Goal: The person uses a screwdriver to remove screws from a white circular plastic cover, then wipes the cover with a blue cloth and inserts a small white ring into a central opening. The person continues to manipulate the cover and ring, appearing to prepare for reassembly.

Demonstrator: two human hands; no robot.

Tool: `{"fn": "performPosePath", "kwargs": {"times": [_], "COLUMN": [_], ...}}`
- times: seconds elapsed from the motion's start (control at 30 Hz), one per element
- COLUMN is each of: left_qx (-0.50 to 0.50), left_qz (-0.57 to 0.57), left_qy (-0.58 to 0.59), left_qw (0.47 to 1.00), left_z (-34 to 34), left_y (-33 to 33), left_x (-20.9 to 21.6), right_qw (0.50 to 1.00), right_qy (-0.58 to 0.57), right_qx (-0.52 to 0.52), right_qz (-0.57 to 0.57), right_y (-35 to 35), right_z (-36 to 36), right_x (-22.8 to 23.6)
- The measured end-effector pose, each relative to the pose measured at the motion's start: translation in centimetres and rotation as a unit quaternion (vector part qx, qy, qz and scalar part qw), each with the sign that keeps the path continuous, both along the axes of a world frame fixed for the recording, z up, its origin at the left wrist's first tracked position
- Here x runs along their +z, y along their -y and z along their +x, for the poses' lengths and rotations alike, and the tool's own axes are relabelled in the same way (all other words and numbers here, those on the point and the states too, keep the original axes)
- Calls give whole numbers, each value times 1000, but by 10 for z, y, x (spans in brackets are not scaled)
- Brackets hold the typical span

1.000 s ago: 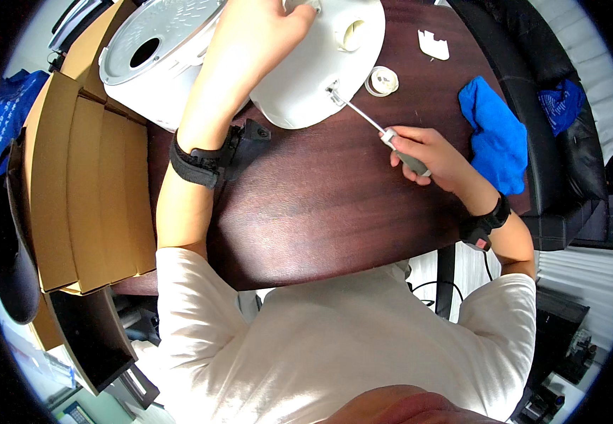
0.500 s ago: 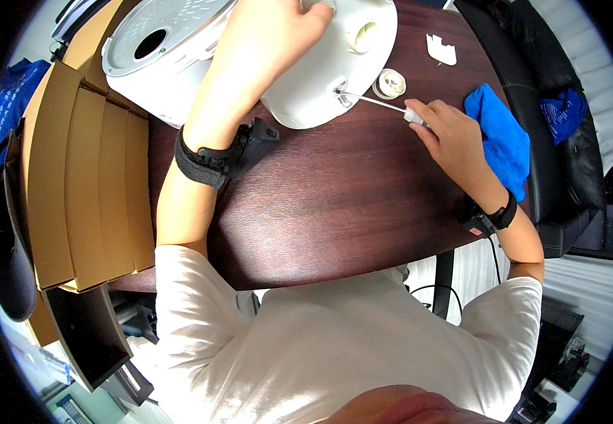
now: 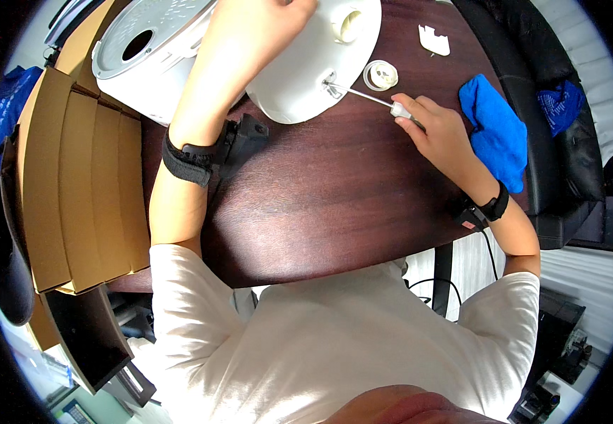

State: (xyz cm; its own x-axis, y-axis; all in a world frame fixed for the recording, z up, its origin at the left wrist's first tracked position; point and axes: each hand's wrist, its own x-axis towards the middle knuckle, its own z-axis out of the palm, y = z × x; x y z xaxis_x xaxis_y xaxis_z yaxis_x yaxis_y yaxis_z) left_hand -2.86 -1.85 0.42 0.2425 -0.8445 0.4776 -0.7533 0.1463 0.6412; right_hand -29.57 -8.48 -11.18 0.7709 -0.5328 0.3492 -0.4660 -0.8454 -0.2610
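My right hand (image 3: 437, 131) grips the pale handle of a screwdriver (image 3: 361, 93). Its thin metal shaft points left, and the tip sits at a small recess with metal in it near the edge of a white rounded plastic cover (image 3: 289, 85). At the top of the view my left hand (image 3: 267, 28) reaches over that cover; most of its fingers are cut off by the picture's edge, so its hold is hidden. Beyond the screwdriver lies a small round clear dish (image 3: 380, 75) with little pieces in it.
A white appliance body (image 3: 144, 78) with a perforated metal top stands left of my left forearm. Cardboard boxes (image 3: 84, 184) line the table's left side. A broken-looking white plastic piece (image 3: 433, 41) and a blue cloth (image 3: 493, 134) lie on the right of the dark wooden table (image 3: 320, 205).
The whole scene has shifted slightly left and up in the picture. My right hand keeps the screwdriver at the same recess, and my left hand stays over the cover.
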Motion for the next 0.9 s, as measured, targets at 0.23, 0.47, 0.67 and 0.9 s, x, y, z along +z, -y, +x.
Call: {"fn": "performPosePath", "kwargs": {"times": [0.23,0.47,0.67,0.9], "left_qx": [13,10,26,22], "left_qz": [-10,13,2,-5], "left_qy": [44,17,36,48], "left_qw": [999,1000,999,999], "left_z": [-4,-1,1,4], "left_y": [-2,1,-1,0], "left_x": [4,2,1,0], "right_qw": [985,817,939,994], "right_qy": [91,55,54,-18], "right_qx": [17,-90,-44,10], "right_qz": [142,566,338,-112], "right_y": [2,-8,0,7], "right_z": [1,10,5,2], "right_x": [-27,-3,-2,13]}}
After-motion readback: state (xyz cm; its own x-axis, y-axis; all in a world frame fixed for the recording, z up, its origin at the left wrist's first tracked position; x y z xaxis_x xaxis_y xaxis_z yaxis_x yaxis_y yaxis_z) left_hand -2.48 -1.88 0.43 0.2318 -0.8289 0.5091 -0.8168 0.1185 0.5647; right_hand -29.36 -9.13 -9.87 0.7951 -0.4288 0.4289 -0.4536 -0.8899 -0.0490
